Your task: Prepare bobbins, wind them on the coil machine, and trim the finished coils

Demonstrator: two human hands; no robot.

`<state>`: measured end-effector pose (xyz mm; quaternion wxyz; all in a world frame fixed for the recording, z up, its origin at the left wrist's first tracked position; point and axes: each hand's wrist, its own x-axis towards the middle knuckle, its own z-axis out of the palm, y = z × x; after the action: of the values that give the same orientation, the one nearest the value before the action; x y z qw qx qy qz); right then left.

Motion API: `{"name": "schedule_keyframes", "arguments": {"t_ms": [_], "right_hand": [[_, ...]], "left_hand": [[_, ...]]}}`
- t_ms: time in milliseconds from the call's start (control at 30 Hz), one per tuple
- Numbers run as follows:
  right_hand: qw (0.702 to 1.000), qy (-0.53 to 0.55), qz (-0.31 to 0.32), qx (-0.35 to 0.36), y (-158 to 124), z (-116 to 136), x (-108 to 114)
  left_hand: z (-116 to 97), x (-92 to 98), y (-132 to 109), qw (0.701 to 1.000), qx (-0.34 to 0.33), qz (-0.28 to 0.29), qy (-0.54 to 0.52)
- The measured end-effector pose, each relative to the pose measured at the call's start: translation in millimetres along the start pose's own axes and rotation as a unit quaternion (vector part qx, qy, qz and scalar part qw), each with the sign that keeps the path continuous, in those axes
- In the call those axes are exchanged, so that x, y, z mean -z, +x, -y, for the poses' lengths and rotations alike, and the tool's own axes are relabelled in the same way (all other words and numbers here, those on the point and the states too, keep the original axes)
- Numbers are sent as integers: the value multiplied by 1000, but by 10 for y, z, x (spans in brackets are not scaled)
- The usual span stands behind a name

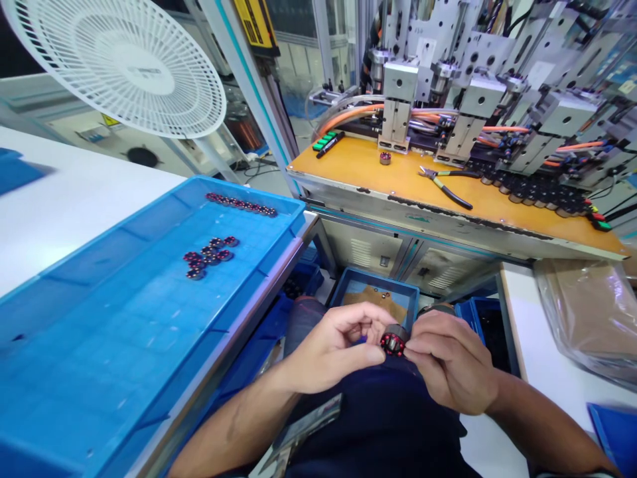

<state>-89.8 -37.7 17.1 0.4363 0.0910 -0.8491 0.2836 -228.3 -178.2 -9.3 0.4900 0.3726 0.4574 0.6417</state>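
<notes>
Both hands meet over my lap, pinching one small round dark part with red windings [395,342]. My left hand [332,346] grips it from the left with thumb and fingertips closed. My right hand [448,358] holds its right side, fingers curled round it. A large blue tray [124,345] lies to my left. In it sit a cluster of similar parts [210,255] and a row of them [242,204] along the far rim.
A white fan [119,63] stands at the back left. Ahead is an orange-topped machine bench [363,169] with pliers [445,184], a loose part [385,158] and a row of dark parts [537,192]. A small blue bin [374,295] sits below. A plastic bag [590,312] lies right.
</notes>
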Motion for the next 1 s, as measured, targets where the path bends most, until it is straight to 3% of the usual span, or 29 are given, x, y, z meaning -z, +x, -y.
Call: {"name": "schedule_keyframes", "arguments": {"t_ms": [233,400,533,667,733,833,900,1000], "right_hand": [[997,-52,-30,-40,-54,36,-23],[995,-45,-19,-88,-41,55,-17],[997,-3,-12,-76,-39,39,-13],[1000,-6,-9,9,-39,5,22],[998,-23,14,50,-23,-11,59],[996,-45,43,59,5,-22,108],[997,-54,41,45,11,-18,114],[997,-78,4,5,1,-3,84]], "left_hand": [[38,-67,-30,998,-46,-29,-38],[44,-56,14,988,-121,-5,-95],[78,-53,39,973,-145,18,-177],[84,-67,66,968,-103,22,-226],[58,-63,82,982,-36,33,-180],[10,-53,92,990,66,75,-97],[-8,-62,84,990,75,76,-87],[5,-100,70,993,24,44,-111]]}}
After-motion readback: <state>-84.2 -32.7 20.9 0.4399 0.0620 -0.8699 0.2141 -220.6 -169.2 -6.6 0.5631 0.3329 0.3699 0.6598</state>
